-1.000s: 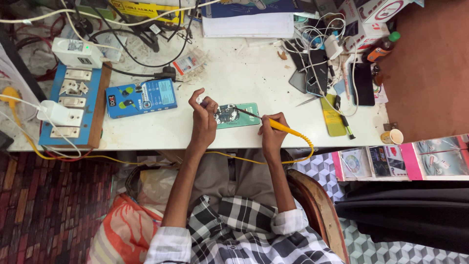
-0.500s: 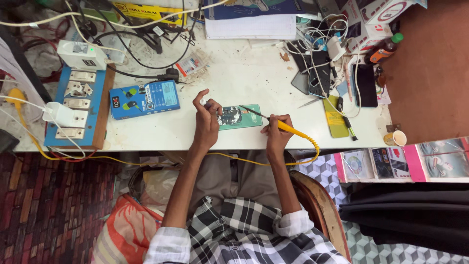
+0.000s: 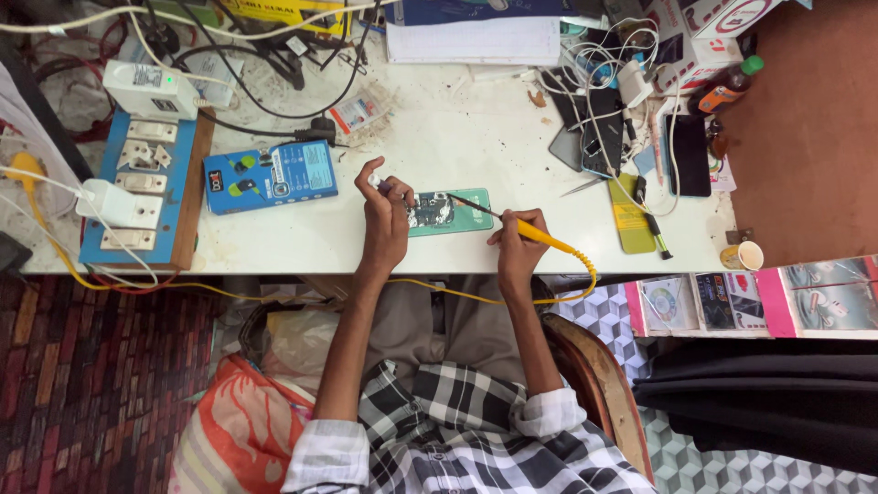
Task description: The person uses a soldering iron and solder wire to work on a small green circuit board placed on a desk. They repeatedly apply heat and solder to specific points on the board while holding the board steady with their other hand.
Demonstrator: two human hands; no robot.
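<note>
An opened green phone with bare circuit parts lies near the front edge of the white table. My right hand grips a yellow soldering iron; its dark tip reaches left onto the phone's top edge. My left hand rests at the phone's left end and pinches a small white and purple thing between its fingertips. The iron's yellow cord loops off the table edge toward my lap.
A blue box and a blue switchboard with plugs lie to the left. Several phones, a yellow-green case, cables and a paper cup crowd the right. Papers lie at the back. A wooden chair arm is beside me.
My left hand has lowered its raised fingers and closed them on the small white thing by the phone. The right hand and iron stay almost where they were.
</note>
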